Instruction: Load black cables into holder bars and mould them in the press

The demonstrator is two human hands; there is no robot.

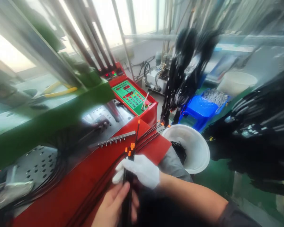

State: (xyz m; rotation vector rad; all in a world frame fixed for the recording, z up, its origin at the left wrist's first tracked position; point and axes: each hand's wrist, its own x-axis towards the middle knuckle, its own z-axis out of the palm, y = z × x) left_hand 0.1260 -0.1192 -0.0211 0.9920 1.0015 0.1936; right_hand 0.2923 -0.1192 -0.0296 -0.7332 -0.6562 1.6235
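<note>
bundle of black cables [127, 206] stood roughly upright in front of the person, low centre, just over the near edge of the red worktop [61, 198]. orange end pieces [132, 146] clustered at its top, not quite level. right hand [143, 170], white-gloved, was closed round the bundle just below those ends, thumb across the front. left hand [113, 201], bare, gripped the same bundle lower down, thumb in front, fingertips showing past the far side; lower end out of frame.

step in hand looked like gathering and evening up the bundle, judged from both hands being on it and the uneven tops. next move seemed to call for one hand keeping the bundle tight while the other squared the ends or took up strays; a loose grip could let thin cables slip out.

just beyond, loose cables [148, 134] fanned over the worktop, orange tips out past its edge, near the white bucket [200, 154], which had dark strands [178, 149] inside. pinned metal bar [118, 137] lay left of them. farther out: green control panel [130, 96] in a red housing, blue stool [198, 107], hanging black cable hanks [172, 91]. left-side machinery too blurred to detail.
</note>
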